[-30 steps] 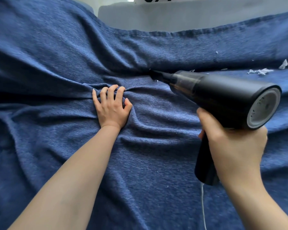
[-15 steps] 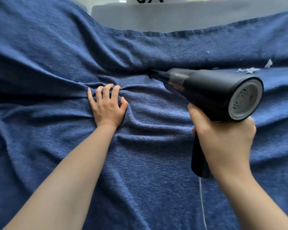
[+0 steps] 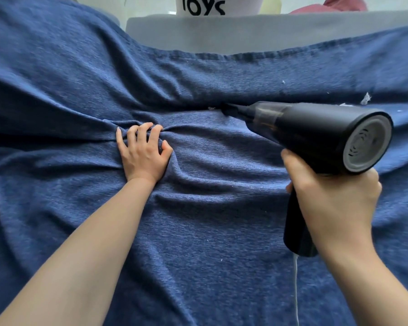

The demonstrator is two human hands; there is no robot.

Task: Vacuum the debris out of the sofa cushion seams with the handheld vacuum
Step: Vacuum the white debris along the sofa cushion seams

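Head view: the left hand (image 3: 145, 152) presses on the blue sofa cover (image 3: 198, 231), fingers curled into bunched fabric at the seam (image 3: 186, 109), while the right hand (image 3: 335, 203) grips the black handheld vacuum (image 3: 316, 132), nozzle tip in the seam. Seam cleaning looks under way. White debris (image 3: 365, 99) lies further right, so next the nozzle likely runs rightward along the crease.

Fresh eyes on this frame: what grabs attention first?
The black handheld vacuum at right, gripped by the right hand, its narrow nozzle pushed into the seam of the blue sofa cover. Left of centre, the left hand bunches that cover into folds. White debris lies by the seam at far right.
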